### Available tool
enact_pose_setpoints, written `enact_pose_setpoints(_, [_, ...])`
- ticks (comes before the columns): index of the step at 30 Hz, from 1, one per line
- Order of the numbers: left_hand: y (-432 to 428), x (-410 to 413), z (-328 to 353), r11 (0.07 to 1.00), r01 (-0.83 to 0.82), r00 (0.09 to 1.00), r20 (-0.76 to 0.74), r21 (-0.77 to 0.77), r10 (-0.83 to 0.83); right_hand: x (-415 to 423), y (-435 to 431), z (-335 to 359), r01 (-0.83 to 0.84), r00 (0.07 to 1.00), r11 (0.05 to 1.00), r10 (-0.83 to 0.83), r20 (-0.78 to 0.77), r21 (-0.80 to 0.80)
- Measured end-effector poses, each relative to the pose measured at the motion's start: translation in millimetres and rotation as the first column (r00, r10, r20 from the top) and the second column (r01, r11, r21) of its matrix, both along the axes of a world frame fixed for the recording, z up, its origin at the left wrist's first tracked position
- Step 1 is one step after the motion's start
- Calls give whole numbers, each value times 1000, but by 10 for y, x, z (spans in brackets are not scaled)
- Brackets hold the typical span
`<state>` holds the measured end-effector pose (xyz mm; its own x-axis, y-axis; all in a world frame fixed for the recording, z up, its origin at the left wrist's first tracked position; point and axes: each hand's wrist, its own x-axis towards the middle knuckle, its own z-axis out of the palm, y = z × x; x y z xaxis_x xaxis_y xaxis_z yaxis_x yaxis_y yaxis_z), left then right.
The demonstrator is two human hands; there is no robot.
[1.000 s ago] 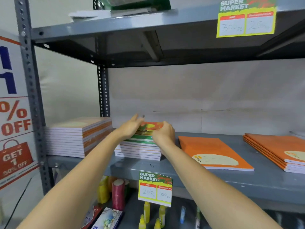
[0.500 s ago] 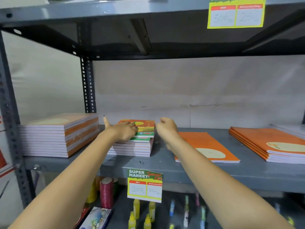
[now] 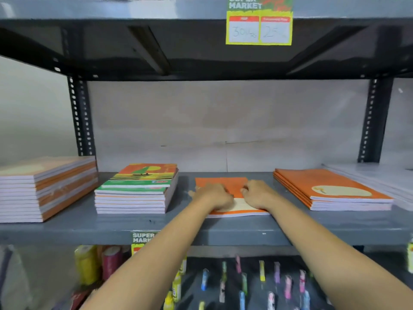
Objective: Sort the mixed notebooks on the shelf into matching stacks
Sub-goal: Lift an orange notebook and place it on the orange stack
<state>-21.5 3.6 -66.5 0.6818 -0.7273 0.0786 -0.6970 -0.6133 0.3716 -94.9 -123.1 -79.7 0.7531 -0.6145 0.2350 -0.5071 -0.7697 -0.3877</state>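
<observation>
On the grey shelf (image 3: 125,227) a thin orange notebook (image 3: 220,183) lies flat in the middle. My left hand (image 3: 213,195) and my right hand (image 3: 257,194) both rest on top of it, fingers curled down on its cover near its front edge. To its left stands a mixed stack (image 3: 136,191) topped by a green and orange picture-cover notebook. At the far left is a taller stack of orange-spined notebooks (image 3: 44,189). A low stack of orange notebooks (image 3: 330,189) lies to the right.
A pale stack of notebooks (image 3: 388,182) sits at the far right. The upper shelf (image 3: 156,41) hangs low overhead with a yellow price tag (image 3: 259,23). Below are thread spools (image 3: 98,262) and several small coloured bottles (image 3: 245,280). Perforated posts (image 3: 80,117) frame the bay.
Both hands left the mixed stack and moved right onto the single orange notebook. The view has shifted right and closer to the shelf.
</observation>
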Motion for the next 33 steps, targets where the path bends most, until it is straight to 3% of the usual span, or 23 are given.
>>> enact_pose_setpoints(2, [-62, 20, -31, 999, -21, 998, -63, 24, 23, 40, -55, -34, -14, 1000, 1000, 14, -2, 3])
enact_pose_setpoints(5, [-68, 15, 12, 961, -117, 987, -140, -252, 83, 70, -113, -54, -22, 1000, 1000, 22, 9, 11])
enact_pose_setpoints(9, [14, 29, 156, 702, -402, 911, -338, -588, 239, 57, -116, -50, -9, 1000, 1000, 8, 20, 24])
enact_pose_setpoints(12, [47, 65, 252, 569, -559, 794, -588, -603, 155, 13, -116, -35, -8, 999, 999, 6, 52, 39])
enact_pose_setpoints(14, [54, 72, 264, 518, -582, 762, -643, -627, 78, -3, -124, -27, -12, 997, 999, 8, 70, 52])
enact_pose_setpoints(18, [55, -2, 342, 322, -530, 783, -598, -784, -168, -34, -131, 67, -1, 944, 974, -74, 321, 226])
enact_pose_setpoints(21, [150, -87, 454, 148, -450, 826, -473, -881, -307, -56, -125, 152, -103, 788, 927, -146, 598, 361])
enact_pose_setpoints(25, [249, -117, 521, -41, -326, 904, -299, -945, -306, -123, 38, 362, -250, 528, 958, 14, 849, 140])
enact_pose_setpoints(28, [276, -137, 555, -116, -361, 885, -301, -925, -354, -207, 138, 570, -297, 435, 954, 115, 893, 22])
enact_pose_setpoints(33, [186, -288, 588, -96, -435, 837, -362, -896, -411, -391, -4, 694, -301, 472, 954, 139, 871, 11])
